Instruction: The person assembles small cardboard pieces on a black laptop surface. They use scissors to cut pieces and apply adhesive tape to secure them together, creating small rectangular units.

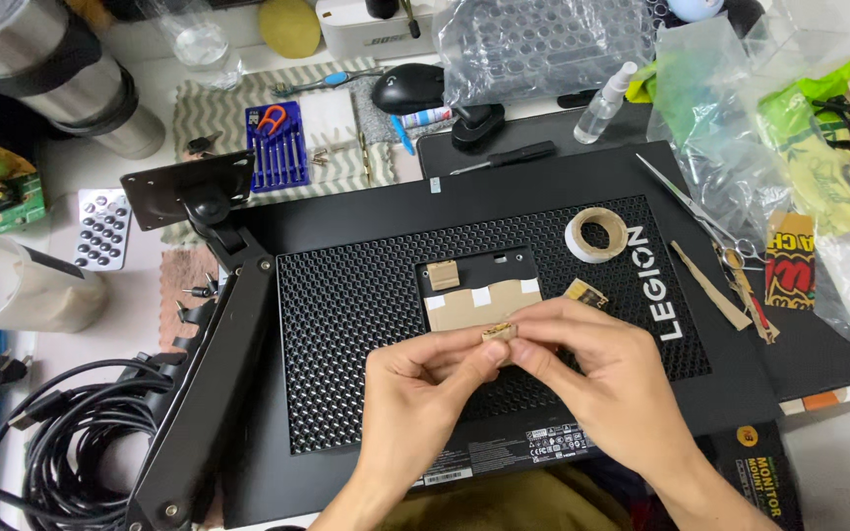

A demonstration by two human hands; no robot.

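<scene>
Mount arm (211, 379) lies at the monitor's (366, 285) left edge, cables (61, 433) beside it. Left hand (423, 391) — fingers pinched on the cardboard bit (500, 332); right hand (597, 379) pinches the same bit from the other side. The bit is held just above the taped cardboard (474, 303) on the monitor back. Tape roll (597, 234) farther right — scissors (705, 218) beyond it.

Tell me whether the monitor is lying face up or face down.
Face down: the monitor shows its perforated black back panel, with cardboard pieces taped over the central mount recess.
</scene>
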